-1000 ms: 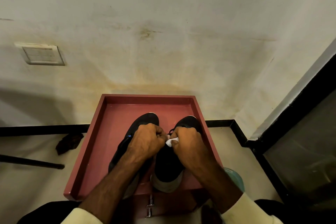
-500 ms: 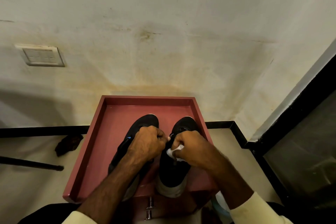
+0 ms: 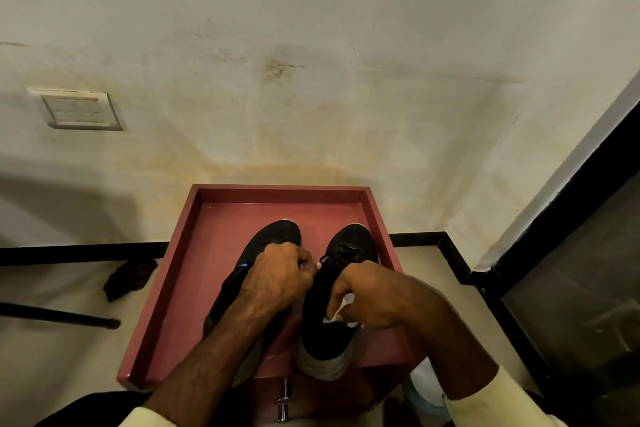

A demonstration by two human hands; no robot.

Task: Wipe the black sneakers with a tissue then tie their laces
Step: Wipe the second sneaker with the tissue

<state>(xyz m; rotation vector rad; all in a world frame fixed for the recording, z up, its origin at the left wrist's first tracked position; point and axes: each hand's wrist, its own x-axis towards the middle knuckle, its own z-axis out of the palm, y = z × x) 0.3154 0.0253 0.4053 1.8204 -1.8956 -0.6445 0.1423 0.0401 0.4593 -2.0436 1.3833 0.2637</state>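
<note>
On the reddish-brown rimmed tray [image 3: 166, 291], near the middle of the view, two black fabric sneakers with pale soles stand side by side, toes pointing to the far wall. Left sneaker [image 3: 277, 236]: toe clear, mid-section covered by the left hand [image 3: 280, 279]. Right sneaker [image 3: 325, 326]: toe and lacing [image 3: 346, 251] visible at the far end, grey heel [image 3: 323, 362] overhanging the tray's near rim.

Left hand: grip closed into a fist above the gap between the two sneakers, fingertips pinching something small at the right sneaker's lacing; what it pinches cannot be told.

Right hand [image 3: 372, 298]: grip clamped on a crumpled white tissue [image 3: 341, 310], which shows below the curled fingers and lies against the upper of the right sneaker, just near of the lacing. Both forearms are bare, with cream sleeves [image 3: 512, 399] at the near edge.

Surroundings: a stained off-white wall [image 3: 311, 62] rises beyond the tray, with a white switch plate [image 3: 78, 109] at far left. A dark crumpled cloth [image 3: 130, 277] lies on the pale floor [image 3: 52, 357] left of the tray, with a black rod [image 3: 59, 317] near it. A black-framed glass panel [image 3: 571, 288] stands at right.
</note>
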